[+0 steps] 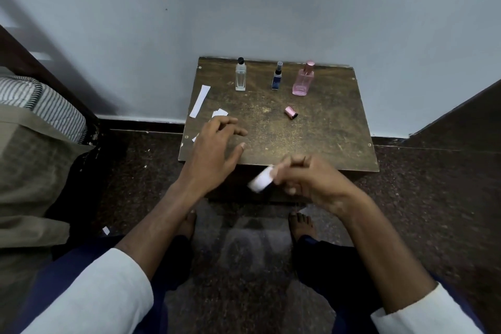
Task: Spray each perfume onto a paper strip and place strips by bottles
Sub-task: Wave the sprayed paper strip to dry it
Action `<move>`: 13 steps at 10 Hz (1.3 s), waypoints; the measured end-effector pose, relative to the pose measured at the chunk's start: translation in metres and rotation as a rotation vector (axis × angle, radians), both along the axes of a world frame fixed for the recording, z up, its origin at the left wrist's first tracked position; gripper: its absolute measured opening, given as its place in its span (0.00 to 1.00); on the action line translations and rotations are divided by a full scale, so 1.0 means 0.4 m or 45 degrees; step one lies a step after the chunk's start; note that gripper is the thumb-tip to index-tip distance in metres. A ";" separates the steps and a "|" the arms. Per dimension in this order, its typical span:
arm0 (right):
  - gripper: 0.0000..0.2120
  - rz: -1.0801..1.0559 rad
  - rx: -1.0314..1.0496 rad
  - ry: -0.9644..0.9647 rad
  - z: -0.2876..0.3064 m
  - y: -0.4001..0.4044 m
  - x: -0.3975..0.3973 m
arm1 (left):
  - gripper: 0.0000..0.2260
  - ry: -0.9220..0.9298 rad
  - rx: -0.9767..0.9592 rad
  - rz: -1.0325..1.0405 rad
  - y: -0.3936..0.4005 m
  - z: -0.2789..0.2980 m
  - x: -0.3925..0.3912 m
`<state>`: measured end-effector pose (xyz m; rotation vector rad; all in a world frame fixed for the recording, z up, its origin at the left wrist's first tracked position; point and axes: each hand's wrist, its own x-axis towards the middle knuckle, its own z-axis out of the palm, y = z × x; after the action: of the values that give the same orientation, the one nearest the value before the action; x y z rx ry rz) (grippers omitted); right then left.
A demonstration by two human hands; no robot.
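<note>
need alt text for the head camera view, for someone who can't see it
A person's right hand pinches a white paper strip at the near edge of a small wooden table, while the left hand hovers open. Three perfume bottles line the back: clear, blue, pink, its pink cap lying loose.

One head-worn camera looks steeply down and forward. It faces a small table (311, 141) against the wall (244, 8).

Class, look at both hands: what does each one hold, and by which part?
The right hand pinches a white paper strip by one end; the picture is blurred there. The left hand holds nothing, fingers spread above the table.
</note>
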<state>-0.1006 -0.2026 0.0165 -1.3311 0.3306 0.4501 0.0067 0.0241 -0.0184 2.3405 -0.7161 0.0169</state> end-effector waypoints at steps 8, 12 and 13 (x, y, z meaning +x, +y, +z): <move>0.08 -0.198 0.843 0.050 0.034 -0.013 0.015 | 0.10 -0.016 0.026 -0.147 -0.006 -0.009 -0.006; 0.04 0.020 0.337 -0.065 0.028 -0.021 0.011 | 0.08 -0.014 0.015 -0.173 -0.011 -0.007 -0.009; 0.04 0.394 -1.473 0.066 -0.022 -0.032 -0.008 | 0.07 -0.014 -0.002 -0.158 -0.012 -0.006 -0.013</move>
<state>-0.1038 -0.2152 0.0075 -2.5227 0.4529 0.5755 0.0015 0.0191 -0.0209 2.2916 -0.8656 -0.0244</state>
